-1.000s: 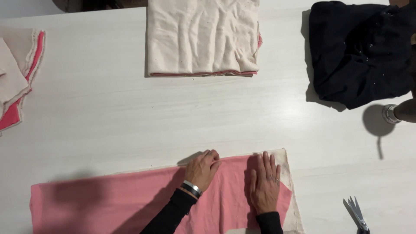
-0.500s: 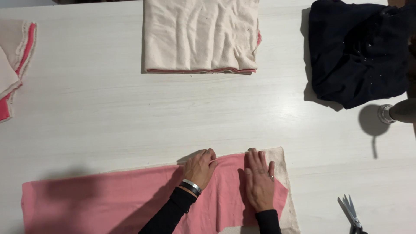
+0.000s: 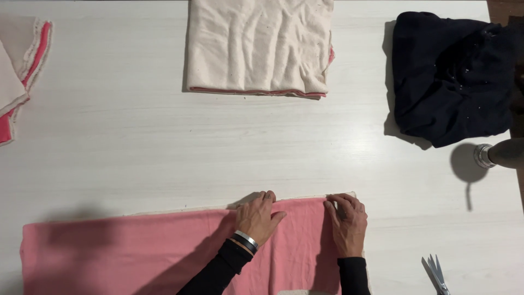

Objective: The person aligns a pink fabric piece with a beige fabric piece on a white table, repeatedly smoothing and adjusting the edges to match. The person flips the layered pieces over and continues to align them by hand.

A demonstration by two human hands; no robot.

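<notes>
- Pink cloth [image 3: 136, 251] spread along the near edge of the white tabletop [image 3: 136, 147], cream border showing at its far and right edges.
- Left hand [image 3: 257, 218] flat on the cloth, grip wide, holding nothing; bracelet [image 3: 244, 241] at the wrist.
- Right hand [image 3: 346, 223] just beside it, at the right end, fingertips pressed to the fold, nothing clasped.
- Folded cream cloth [image 3: 259, 46] at the far edge; dark garment [image 3: 453, 76] far right; scissors [image 3: 435, 272] near right.
</notes>
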